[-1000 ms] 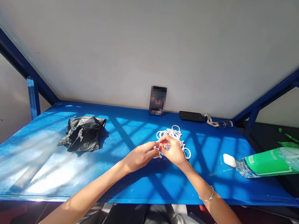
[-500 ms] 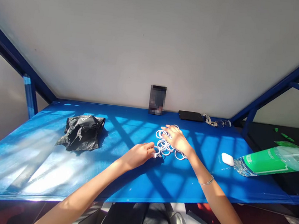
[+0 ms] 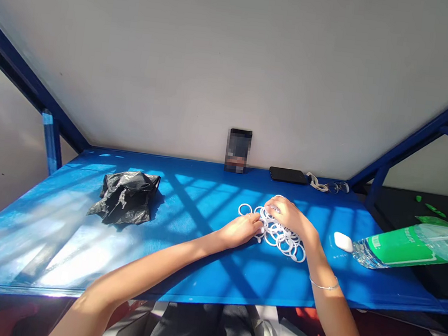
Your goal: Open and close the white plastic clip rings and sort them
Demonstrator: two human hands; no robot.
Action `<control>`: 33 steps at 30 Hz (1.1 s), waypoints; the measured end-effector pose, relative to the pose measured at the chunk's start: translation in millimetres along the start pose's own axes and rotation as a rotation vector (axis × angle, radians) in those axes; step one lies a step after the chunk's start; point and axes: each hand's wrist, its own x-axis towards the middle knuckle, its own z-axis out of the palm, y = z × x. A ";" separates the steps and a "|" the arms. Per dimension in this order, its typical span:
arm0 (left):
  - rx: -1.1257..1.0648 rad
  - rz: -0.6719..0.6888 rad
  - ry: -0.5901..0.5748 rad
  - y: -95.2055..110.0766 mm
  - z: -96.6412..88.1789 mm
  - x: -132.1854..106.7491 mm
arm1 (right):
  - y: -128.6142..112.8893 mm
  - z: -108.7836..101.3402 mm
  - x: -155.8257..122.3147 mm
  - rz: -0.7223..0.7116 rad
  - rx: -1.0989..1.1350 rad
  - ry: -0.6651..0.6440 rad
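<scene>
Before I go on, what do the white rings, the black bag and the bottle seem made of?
White rings: probably smooth plastic; evenly white and holding round shapes, though coated metal isn't ruled out.
Black bag: thin, shiny plastic film, judging by crinkles and glints.
Bottle: likely clear, glossy plastic, see-through beyond its green label; label material unclear.

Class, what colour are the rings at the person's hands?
The rings are white, seen best in the head view.
</scene>
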 end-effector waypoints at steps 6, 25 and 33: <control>-0.048 0.053 0.087 -2.7 -14.5 -19.6 | -24.5 3.3 9.0 -0.107 0.017 0.119; -1.012 -0.399 0.275 -22.2 -48.7 -59.9 | -79.3 21.7 6.0 -0.209 0.412 0.020; -1.273 -0.360 0.143 -17.8 -45.3 -56.6 | -100.4 34.1 6.6 0.070 0.929 -0.099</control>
